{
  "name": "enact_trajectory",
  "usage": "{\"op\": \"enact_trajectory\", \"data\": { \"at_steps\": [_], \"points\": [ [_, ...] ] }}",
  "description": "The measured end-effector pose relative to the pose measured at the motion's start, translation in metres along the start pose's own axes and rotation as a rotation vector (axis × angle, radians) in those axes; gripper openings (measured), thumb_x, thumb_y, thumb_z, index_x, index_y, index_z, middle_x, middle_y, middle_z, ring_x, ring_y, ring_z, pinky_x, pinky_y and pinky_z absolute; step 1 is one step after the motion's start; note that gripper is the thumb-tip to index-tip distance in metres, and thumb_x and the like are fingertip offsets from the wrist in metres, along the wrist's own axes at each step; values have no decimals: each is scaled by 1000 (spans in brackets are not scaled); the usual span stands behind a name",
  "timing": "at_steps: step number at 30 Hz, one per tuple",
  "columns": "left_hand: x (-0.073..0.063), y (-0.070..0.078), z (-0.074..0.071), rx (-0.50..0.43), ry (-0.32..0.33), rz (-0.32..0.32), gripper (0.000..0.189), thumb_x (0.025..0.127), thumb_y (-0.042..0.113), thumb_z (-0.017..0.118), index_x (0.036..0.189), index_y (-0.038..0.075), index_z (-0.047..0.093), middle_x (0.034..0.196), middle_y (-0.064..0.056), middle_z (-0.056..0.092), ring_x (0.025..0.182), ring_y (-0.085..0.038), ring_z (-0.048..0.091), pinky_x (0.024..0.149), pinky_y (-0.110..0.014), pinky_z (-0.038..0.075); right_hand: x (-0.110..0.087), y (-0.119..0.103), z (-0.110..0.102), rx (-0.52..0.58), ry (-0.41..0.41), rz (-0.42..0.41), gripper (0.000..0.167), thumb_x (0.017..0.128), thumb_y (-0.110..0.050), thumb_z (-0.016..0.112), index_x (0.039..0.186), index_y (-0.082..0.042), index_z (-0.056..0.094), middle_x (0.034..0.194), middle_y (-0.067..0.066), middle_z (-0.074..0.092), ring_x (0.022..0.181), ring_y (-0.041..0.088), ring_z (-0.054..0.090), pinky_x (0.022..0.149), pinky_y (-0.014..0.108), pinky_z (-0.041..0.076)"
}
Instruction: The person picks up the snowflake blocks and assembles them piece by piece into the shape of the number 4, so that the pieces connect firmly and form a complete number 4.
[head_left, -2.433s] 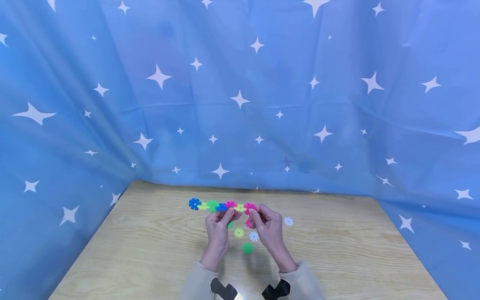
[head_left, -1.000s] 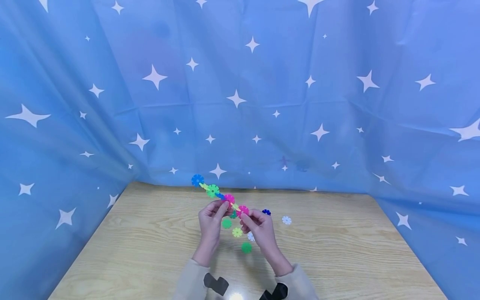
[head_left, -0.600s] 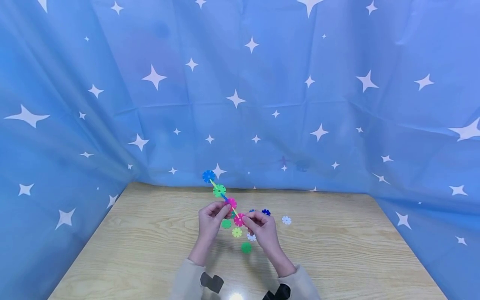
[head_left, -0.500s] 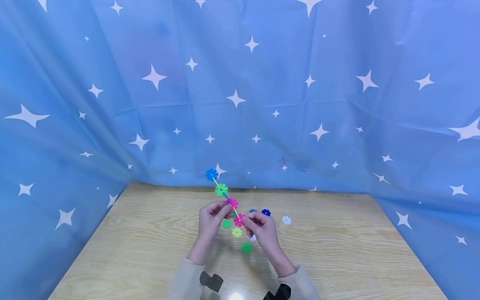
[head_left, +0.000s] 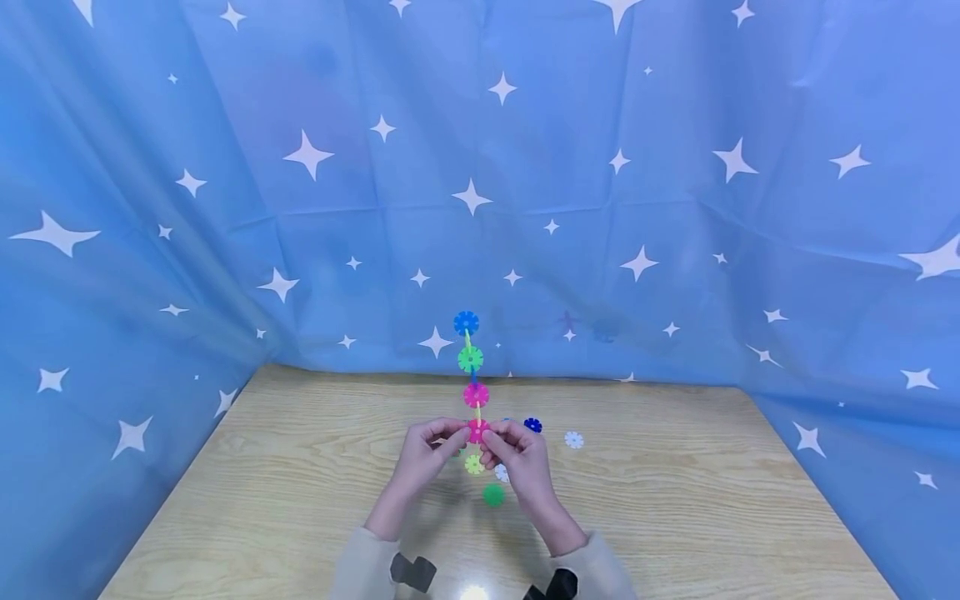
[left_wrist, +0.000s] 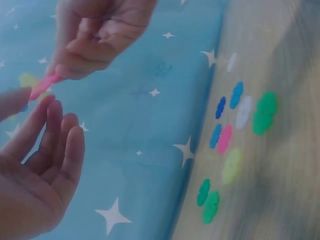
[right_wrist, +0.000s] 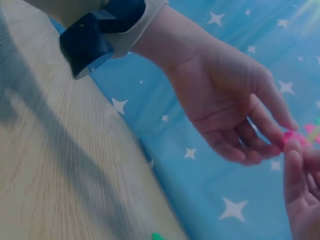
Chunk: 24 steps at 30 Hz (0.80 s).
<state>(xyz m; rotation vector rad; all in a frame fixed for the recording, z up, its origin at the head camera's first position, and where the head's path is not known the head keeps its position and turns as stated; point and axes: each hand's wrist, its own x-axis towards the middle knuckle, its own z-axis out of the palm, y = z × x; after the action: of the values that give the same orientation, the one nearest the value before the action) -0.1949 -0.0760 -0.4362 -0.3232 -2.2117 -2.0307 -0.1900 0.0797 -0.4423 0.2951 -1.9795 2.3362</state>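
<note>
Your left hand and right hand pinch the lowest pink disc from opposite sides, apparently to balance the linked chain upright.

Head view: from your head, facing forward and down; widest, farthest back, table and curtain both in.
Left wrist view: from your left wrist, close in, turned sideways, curtain left, table right; left hand lower left.
Right wrist view: from your right wrist, close, tilted, table left; right hand cut by the right edge.
Pink disc: shared by all three.
Loose discs: chiefly head and left wrist.
</note>
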Motion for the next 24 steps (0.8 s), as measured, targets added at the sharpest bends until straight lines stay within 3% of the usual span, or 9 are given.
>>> {"op": "enact_trajectory", "data": {
  "at_steps": [3,9,12,17,21,24],
  "points": [
    [-4,7,2,15,-8,43,10,87,5,65,87,-3,70,81,-14,67,71,-6,56,60,-19,51,0,0,3,17,30,-10,21,89,-4,63,93,16,58,69,2,62,56,8,59,54,18,54],
    [-12,35,5,23,63,55,7,86,-3,63,85,-7,69,81,-18,67,68,-5,56,57,-15,48,-1,1,7,32,15,-31,23,89,-5,63,93,16,56,71,3,63,57,8,60,55,19,54],
    [-12,31,5,-15,75,63,7,86,-5,62,85,-10,67,78,-22,65,64,-7,58,58,-20,53,-1,1,4,11,0,-23,23,88,-6,64,95,15,58,71,3,62,58,8,60,55,19,54],
    [-6,8,1,-97,71,34,7,86,-6,61,87,-11,65,77,-24,65,62,-11,62,65,-39,59,3,4,-12,-23,18,31,20,87,-3,64,96,14,60,72,9,63,57,10,60,54,20,55],
    [-3,-3,-2,-116,64,22,7,87,-5,60,88,-10,65,78,-25,66,62,-11,65,64,-33,60,12,8,-37,-90,90,79,20,87,-2,65,98,14,61,75,13,65,61,13,62,58,25,57],
    [-2,-6,-5,-128,59,34,8,88,-6,59,89,-11,64,79,-28,65,63,-14,66,62,-28,59,20,11,-61,-239,156,103,20,87,-3,64,101,11,63,81,12,65,66,14,62,62,28,58]
  ]
}}
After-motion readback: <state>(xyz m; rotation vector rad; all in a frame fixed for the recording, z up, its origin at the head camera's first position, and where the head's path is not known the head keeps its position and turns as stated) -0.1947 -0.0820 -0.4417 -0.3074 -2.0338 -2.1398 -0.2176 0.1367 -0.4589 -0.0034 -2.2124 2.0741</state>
